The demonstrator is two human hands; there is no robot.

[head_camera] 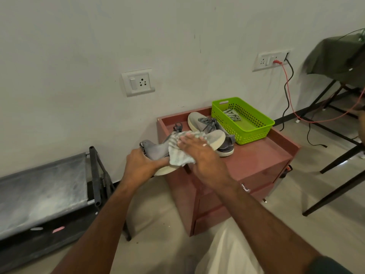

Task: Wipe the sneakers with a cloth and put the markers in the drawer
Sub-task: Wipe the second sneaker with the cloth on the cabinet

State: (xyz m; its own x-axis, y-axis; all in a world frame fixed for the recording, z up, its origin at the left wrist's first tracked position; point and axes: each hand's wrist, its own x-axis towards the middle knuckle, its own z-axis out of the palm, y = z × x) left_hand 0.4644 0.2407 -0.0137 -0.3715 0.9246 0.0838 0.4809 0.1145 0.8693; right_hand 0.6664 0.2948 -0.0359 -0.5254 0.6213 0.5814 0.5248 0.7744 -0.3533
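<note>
Wiping is the step in hand, and it looks mid-stroke: the left hand grips the heel end of a grey sneaker, fingers curled round it, holding it tilted out over the front left corner of the red desk, pale sole facing down and towards the person. The right hand lies flat on the cloth, fingers straight and spread, pressing the striped rag against the shoe's side; that grip is fully open, pushing rather than pinching. The second sneaker sits on the desk top just behind, between the held shoe and the green basket, toe towards the wall, laces loose. Inside the basket there's another striped rag near the back; no markers can be made out from here, so where they lie I can't say. The drawer fronts under the desk top look closed, a small metal handle showing beside the right forearm. My read: the first shoe is under way, the other not yet touched, and the marker half has not begun. Next calls for a firm left-hand hold while the flat palm drags the rag along upper and sole edge, then a turn of the shoe to reach the far side. The risk is the rag bunching under the palm, or the shoe slipping in the left hand as it hangs past the desk edge.
</note>
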